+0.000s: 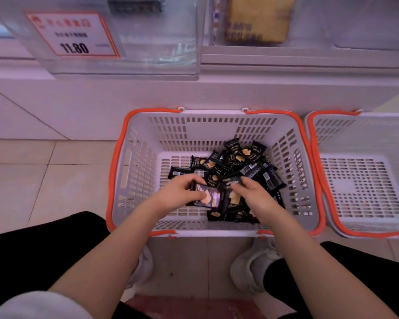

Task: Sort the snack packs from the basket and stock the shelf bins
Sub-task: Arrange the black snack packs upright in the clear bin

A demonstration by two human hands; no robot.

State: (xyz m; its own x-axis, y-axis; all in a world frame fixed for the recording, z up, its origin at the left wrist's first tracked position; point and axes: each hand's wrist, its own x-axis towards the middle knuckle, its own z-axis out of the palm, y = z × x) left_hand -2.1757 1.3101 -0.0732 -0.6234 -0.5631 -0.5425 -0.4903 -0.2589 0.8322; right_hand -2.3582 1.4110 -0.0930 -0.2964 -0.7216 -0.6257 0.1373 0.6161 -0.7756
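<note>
A white basket with orange handles (134, 162) stands on the floor in front of me. A heap of small black snack packs (237, 162) with gold print lies in its right half. My left hand (180, 189) grips a short stack of these packs (209, 196) over the basket's front. My right hand (251, 192) pinches another black pack (232, 180) at the edge of the heap, right beside the stack. Above, a clear shelf bin (148, 42) with an orange-framed price tag reading 11.80 sits on the shelf.
A second white basket with orange handles (359, 180) stands to the right, nothing visible inside. A neighbouring clear bin holds a tan package (258, 19). My knees and white shoes (253, 268) flank the near basket on the tiled floor.
</note>
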